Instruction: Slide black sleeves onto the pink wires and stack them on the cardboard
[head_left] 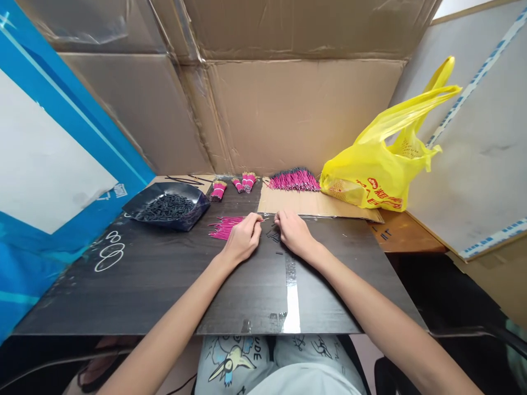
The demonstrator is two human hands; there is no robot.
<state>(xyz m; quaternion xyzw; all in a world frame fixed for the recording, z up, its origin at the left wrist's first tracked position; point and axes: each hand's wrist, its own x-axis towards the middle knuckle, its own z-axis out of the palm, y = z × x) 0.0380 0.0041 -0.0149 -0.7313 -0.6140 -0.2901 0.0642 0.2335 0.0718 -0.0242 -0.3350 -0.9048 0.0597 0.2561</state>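
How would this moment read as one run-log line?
left hand: pinching thin pale-tipped wire beside straight pink wires | right hand: curled near short black tubes, grip hidden | beyond: yellow plastic bag

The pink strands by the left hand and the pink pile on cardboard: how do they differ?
The pink strands lie sideways on the dark tabletop; the pink pile lies front-to-back on cardboard. The strands are fewer; the pile is fuller. Both contain thin pink lengths.

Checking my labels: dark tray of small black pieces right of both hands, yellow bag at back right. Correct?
Not quite: the head view shows the dark tray of small black pieces left of both the left hand and the right hand, not right. The yellow bag is at back right, as you said.
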